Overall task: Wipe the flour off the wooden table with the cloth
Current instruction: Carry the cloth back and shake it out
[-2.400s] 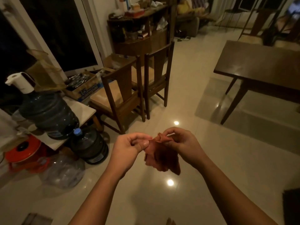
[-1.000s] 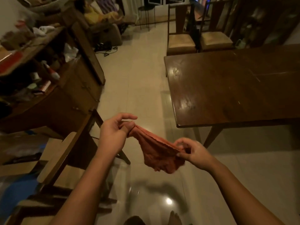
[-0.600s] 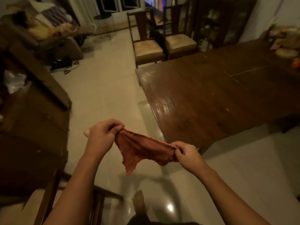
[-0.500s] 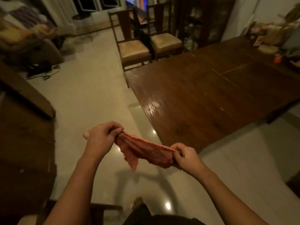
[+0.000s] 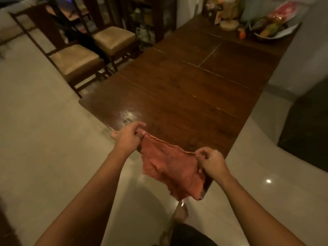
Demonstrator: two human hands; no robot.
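Spreading cloth (step in hand): the cloth (image 5: 170, 167) is stretched out between both hands, not yet on the wood. I judge this as preparation, with wiping not yet begun.
Left hand (image 5: 127, 137): fingers curled, pinching the cloth's upper left corner against the thumb.
Right hand (image 5: 212, 162): fingers curled, pinching the opposite top corner. Neither hand touches the table.
Cloth, position: held in the air over the near edge and near corner of the wooden table (image 5: 186, 89). Its body hangs slack below the hands. Contact with the table edge cannot be confirmed.
Cloth, long axis: runs along the taut top hem from hand to hand, crosswise to the view and sloping down toward the right hand. The free lower edge points down at the floor.
Flour (image 5: 128, 116): pale smeared patch on the table's near left part, just beyond the left hand and close to the edge.
Table, other contents: a bowl and clutter (image 5: 266, 27) at the far end, well apart from the patch.
Chairs (image 5: 76, 58): two cushioned seats on the table's left side.
Next move (judgement): lower or bunch the cloth onto the patch under one flat hand. Sweep with steady pressure and gather the flour inward, since the edge is close and flour could spill to the floor.
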